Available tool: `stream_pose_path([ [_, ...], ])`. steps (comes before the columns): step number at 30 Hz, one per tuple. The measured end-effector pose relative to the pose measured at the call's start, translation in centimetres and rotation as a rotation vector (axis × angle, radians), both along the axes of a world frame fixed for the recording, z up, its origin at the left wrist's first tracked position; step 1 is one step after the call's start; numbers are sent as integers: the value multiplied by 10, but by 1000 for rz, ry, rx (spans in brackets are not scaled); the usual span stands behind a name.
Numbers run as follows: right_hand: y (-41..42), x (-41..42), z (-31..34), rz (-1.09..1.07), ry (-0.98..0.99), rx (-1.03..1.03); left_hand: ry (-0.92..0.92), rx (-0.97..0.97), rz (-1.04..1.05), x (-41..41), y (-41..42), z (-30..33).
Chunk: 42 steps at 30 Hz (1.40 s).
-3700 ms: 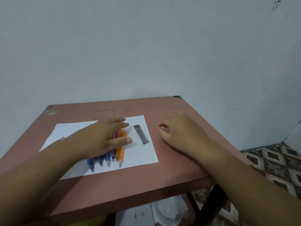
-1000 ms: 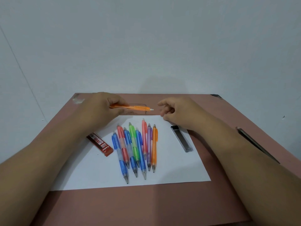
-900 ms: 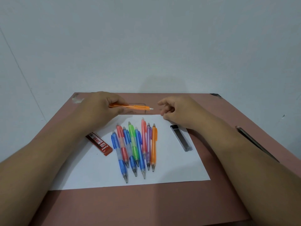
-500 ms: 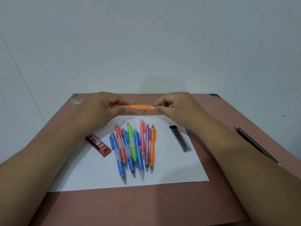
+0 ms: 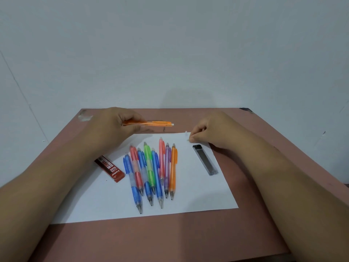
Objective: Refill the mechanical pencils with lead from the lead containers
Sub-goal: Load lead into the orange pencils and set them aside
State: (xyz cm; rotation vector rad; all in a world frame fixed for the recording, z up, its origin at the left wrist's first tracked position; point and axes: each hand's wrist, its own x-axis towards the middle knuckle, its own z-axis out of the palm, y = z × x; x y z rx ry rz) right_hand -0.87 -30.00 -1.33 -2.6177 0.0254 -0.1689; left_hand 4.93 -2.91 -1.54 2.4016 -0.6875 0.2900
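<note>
A white sheet of paper (image 5: 198, 197) lies on the reddish-brown desk (image 5: 170, 241), which stands against the pale wall (image 5: 170, 53). A row of eight plastic mechanical pencils (image 5: 153, 173) lies side by side at the sheet's middle, tips toward the person. Left of the row, a dark red flat lead container (image 5: 109, 168) lies at the sheet's left edge. Right of the row lies a clear slim lead container (image 5: 204, 160). Behind the row, the left hand (image 5: 113, 127) holds an orange mechanical pencil (image 5: 149, 123) above the desk, and the right hand (image 5: 213, 129) rests at the sheet's far right corner beside a tiny white cap (image 5: 186, 132).

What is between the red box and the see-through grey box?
In the head view, eight colourful pencils lie in a row on the white paper, between the red box and the grey box.
</note>
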Motion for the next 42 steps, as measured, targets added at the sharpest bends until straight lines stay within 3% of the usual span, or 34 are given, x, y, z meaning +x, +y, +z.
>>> stream_pose_path([
  [7,0,-1,4,-33,-45,0,-10,9,-12,2,1,0],
  [12,11,-4,4,28,-219,270,-41,-31,-48,3,-3,-2],
  [22,15,6,-3,-6,-254,467,-99,-53,-64,7,-11,-9],
  [32,-17,12,-11,-156,-130,173,-61,8,66,13,-3,-13],
  [42,-19,16,-16,-133,-102,94,-3,6,56,9,-3,-12],
])
